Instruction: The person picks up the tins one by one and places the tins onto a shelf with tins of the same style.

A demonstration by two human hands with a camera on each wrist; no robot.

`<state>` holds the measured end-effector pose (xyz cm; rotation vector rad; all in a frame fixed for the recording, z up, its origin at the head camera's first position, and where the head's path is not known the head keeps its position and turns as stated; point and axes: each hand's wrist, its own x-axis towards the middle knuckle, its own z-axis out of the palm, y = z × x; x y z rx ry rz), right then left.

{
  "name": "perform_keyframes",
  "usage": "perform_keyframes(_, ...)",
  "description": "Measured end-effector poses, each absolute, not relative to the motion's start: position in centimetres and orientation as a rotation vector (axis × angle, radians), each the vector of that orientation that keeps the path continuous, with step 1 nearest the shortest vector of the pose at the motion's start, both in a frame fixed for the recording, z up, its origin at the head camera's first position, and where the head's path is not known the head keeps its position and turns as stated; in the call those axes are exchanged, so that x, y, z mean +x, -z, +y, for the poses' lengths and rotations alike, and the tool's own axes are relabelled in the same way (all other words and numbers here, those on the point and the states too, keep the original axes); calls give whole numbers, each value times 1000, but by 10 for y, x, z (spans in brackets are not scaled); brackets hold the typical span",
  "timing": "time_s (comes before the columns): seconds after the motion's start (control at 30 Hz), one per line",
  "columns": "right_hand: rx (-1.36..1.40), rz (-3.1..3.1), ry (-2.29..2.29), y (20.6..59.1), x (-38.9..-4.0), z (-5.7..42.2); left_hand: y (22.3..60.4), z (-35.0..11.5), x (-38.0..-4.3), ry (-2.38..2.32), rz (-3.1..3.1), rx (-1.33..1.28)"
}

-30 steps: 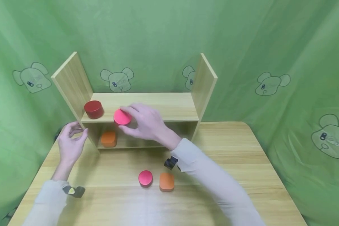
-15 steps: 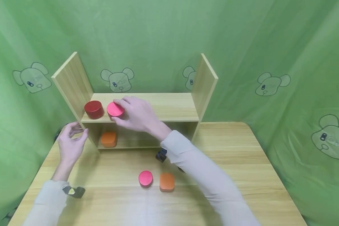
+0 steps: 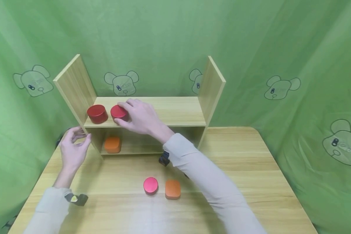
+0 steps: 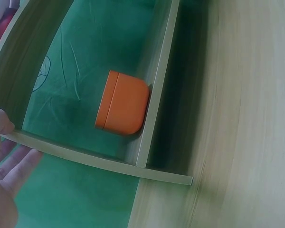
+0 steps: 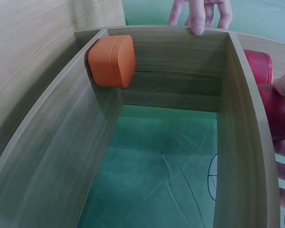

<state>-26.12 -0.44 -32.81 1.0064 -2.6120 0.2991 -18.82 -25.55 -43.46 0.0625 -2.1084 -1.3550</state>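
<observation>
On the upper board of a wooden shelf, my right hand holds a round red tin between thumb and fingers. The tin stands upright near the board's front edge; in the right wrist view its side shows beside my thumb. A second round red tin stands left of it, by the side panel. My left hand grips the edge of the left side panel, thumb on one side and fingers on the other. Below, an orange rounded-square tin sits at the left of the lower board.
On the table, in front of the shelf, lie a round pinkish-red tin and another orange tin, side by side. The right side panel rises above the upper board. A green curtain hangs behind and at both sides.
My right hand has moved left and back with the round red tin, from the shelf's front edge to beside the other red tin. My left hand has stayed in place.
</observation>
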Motion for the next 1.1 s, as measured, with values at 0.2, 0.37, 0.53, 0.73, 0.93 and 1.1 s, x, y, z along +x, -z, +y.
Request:
perform_keyframes(0.2,979,-2657,-290,330,-264,-7,435,-255,-188,1338,-2095,39)
perform_keyframes(0.37,970,-2661,-290,331,-265,-7,435,-255,-188,1331,-2103,44)
perform_keyframes(0.53,942,-2640,-276,332,-263,-4,435,-254,-187,1334,-2128,81)
perform_keyframes(0.73,937,-2627,-311,330,-257,8,435,-254,-187,1332,-2130,81)
perform_keyframes(0.93,964,-2536,-356,331,-250,23,436,-255,-188,1334,-2134,91)
perform_keyframes(1.1,986,-2446,-387,334,-241,37,436,-256,-188,1331,-2137,92)
